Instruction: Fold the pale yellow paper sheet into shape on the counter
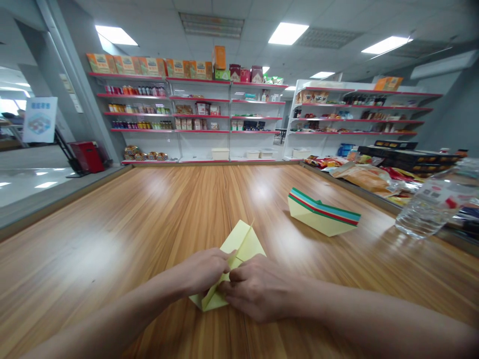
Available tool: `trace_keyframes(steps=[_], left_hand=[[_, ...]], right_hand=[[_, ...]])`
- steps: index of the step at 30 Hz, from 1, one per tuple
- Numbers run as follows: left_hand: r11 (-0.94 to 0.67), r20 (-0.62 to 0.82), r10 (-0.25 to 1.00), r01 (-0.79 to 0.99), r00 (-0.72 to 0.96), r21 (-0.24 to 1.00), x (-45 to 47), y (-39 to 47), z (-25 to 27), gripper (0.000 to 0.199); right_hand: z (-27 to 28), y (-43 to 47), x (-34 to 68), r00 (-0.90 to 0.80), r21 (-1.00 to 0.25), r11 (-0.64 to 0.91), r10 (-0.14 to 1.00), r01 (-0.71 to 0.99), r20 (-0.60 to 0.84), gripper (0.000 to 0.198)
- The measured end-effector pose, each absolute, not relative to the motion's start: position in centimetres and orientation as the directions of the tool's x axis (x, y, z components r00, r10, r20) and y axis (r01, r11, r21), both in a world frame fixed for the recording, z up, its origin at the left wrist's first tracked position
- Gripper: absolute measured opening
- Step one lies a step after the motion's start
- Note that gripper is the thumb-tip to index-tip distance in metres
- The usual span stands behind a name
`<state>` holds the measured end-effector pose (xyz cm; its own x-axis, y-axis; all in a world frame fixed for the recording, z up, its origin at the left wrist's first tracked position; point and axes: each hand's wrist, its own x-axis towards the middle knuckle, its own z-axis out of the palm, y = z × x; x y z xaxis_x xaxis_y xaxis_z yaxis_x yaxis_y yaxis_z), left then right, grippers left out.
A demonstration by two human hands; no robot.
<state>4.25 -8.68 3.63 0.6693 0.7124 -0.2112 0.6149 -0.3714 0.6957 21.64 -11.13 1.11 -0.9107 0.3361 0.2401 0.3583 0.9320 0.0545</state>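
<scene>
A pale yellow sheet of folded paper point(239, 242) lies on the wooden table in front of me, with a raised flap running along its middle. My left hand point(207, 269) grips the flap from the left side, fingers bent. From the right, my right hand point(258, 286) presses and pinches the same paper, its fingertips close to those of the left. The fingers cover the centre of the fold. Farther off to the right sits a folded paper boat point(322, 214), yellow with green, blue and red stripes along its top edge.
A clear plastic bottle point(430, 204) stands at the right side of the wooden table point(149, 219). Snack packets point(366, 179) and stacked black boxes point(411, 157) lie beyond the right edge. Stocked shelves point(200, 99) line the back.
</scene>
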Motion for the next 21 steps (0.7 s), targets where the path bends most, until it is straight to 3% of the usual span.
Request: trace_keyframes(steps=[4,15,21], left_hand=[[-0.413,-0.216,0.696,0.627,0.685,0.660,4.2,-8.8,3.7,0.018],[-0.604,-0.159,0.644,0.625,0.748,0.494,4.6,-9.0,3.5,0.025],[-0.579,-0.115,0.720,0.684,0.684,0.443,5.0,-9.7,4.1,0.029]], right_hand=[[1.8,-11.5,21.4,-0.929,0.040,0.951,0.290,0.306,0.229,0.021],[1.7,-11.9,21.2,-0.920,-0.024,0.945,0.323,0.326,0.223,0.021],[1.3,-11.9,20.5,-0.908,-0.100,0.948,0.319,0.304,0.272,0.020]])
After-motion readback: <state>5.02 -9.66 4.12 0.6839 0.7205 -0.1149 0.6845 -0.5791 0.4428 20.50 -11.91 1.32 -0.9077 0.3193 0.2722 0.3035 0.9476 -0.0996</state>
